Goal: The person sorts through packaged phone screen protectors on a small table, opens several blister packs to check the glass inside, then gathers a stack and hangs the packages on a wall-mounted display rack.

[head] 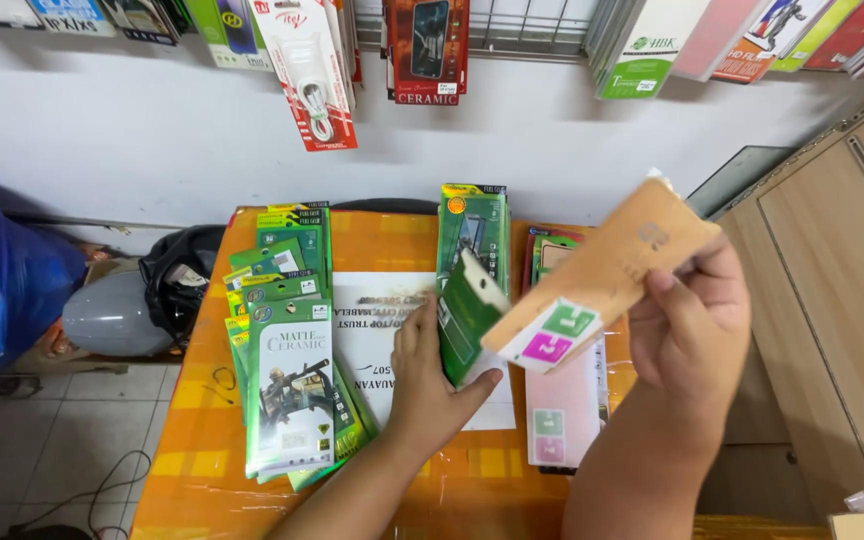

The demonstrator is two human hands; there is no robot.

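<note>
Two packs in play — my right hand [690, 325] pinches the tan sleeve [607, 272]; left hand [434, 375] clasps the green pack [469, 315] — keep thumbs off the sticker tabs [555, 335].

Green flat packets [290, 385] stacked left; brown packet [602, 275] held right.

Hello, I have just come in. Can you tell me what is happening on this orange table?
A person sorts flat phone-accessory packs at an orange table. The right hand holds up a tan cardboard pack with small green and pink packets at its end. The left hand grips a green pack standing on a white sheet. A fanned stack of green packs lies to the left.
</note>
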